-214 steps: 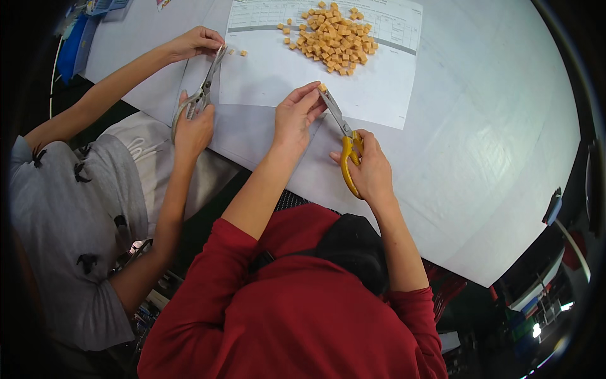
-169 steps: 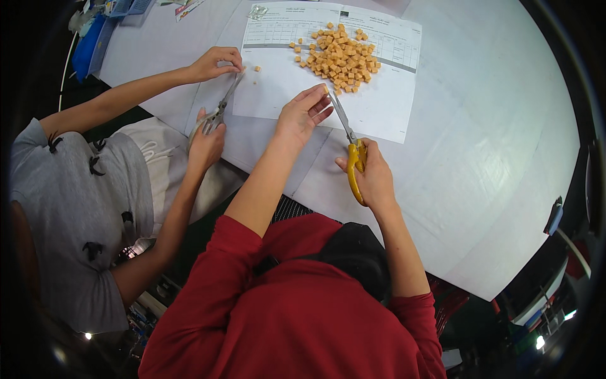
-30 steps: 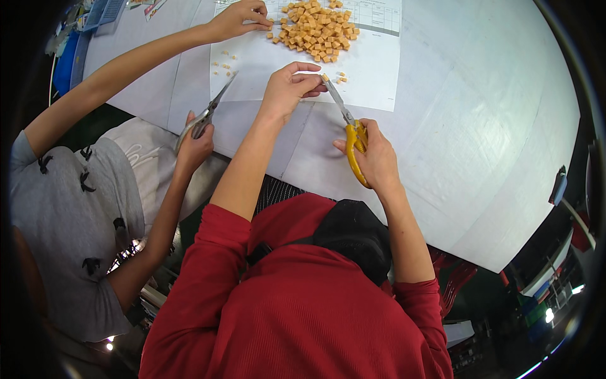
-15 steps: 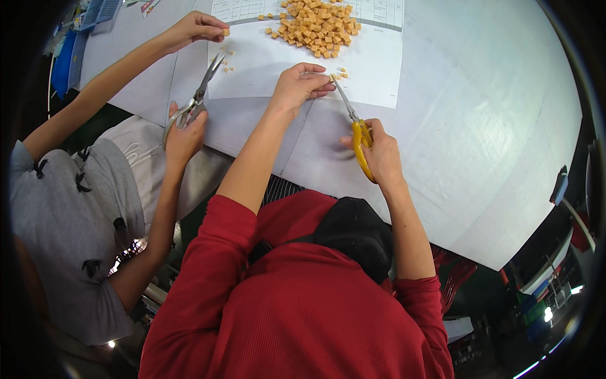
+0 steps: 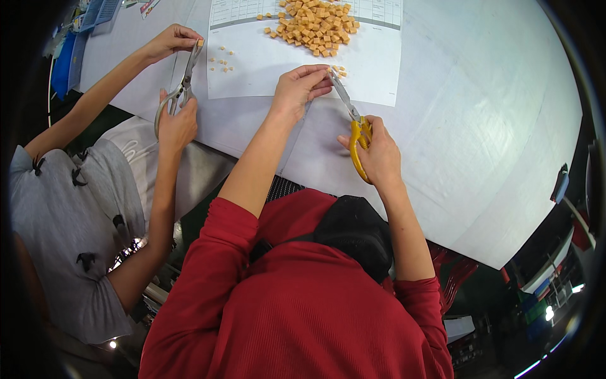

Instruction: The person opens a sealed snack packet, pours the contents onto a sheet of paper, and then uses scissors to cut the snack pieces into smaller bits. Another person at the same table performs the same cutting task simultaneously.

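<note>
My left hand [image 5: 298,93] is closed in a pinch over the white sheet, its fingertips on a small orange cube [image 5: 329,70] that is mostly hidden by them. Yellow-handled scissors [image 5: 358,146] are in my right hand [image 5: 381,153], fingers wrapped round the grips. Their blades point up and left, with the tips at the pinched cube. Just beyond the tips lie several small orange bits [image 5: 341,71]. Farther off, a heap of orange cubes [image 5: 315,26] sits on the printed paper sheet [image 5: 372,82].
On my left, a co-worker in grey holds an orange cube [image 5: 200,43] against metal-handled scissors [image 5: 183,88]. Tiny pieces [image 5: 222,62] lie on the sheet's left part. Blue baskets [image 5: 74,57] stand at the far left. The white table [image 5: 480,126] stretches to the right.
My left fingertips and scissor tips have shifted slightly away from me. The co-worker's hands moved left, bringing their scissors up to their cube; more tiny pieces show on the sheet's left.
</note>
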A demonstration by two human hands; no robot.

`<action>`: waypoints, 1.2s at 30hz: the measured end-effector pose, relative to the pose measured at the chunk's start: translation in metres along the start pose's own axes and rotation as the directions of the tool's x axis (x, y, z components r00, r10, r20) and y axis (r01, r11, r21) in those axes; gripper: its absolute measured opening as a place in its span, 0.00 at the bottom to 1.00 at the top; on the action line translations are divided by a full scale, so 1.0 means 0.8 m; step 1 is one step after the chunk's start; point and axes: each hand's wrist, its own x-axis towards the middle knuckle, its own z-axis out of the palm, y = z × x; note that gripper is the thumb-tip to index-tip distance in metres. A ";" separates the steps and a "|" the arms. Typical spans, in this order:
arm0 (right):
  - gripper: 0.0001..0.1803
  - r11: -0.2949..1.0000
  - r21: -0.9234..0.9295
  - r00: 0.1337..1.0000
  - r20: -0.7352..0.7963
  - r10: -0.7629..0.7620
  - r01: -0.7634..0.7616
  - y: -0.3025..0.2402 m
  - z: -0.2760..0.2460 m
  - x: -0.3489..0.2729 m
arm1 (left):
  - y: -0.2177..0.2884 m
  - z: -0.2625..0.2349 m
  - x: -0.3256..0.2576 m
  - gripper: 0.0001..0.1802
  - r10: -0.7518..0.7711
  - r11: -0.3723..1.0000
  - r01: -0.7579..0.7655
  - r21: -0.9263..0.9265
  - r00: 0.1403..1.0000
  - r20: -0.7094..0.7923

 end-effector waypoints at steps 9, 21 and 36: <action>0.36 0.999 -0.051 1.000 -0.018 -0.019 0.018 0.003 0.003 0.000 | 0.001 0.009 -0.014 0.11 0.075 0.995 -0.074 0.068 0.997 -0.021; 0.31 0.992 -0.014 0.992 -0.026 0.124 -0.124 0.026 -0.009 0.009 | -0.020 0.012 0.021 0.07 0.705 0.156 -0.565 0.810 0.638 0.309; 0.39 0.986 0.112 0.988 0.105 0.115 -0.127 0.001 -0.011 0.001 | 0.005 0.031 -0.010 0.08 0.305 0.820 -0.248 0.515 0.952 -0.027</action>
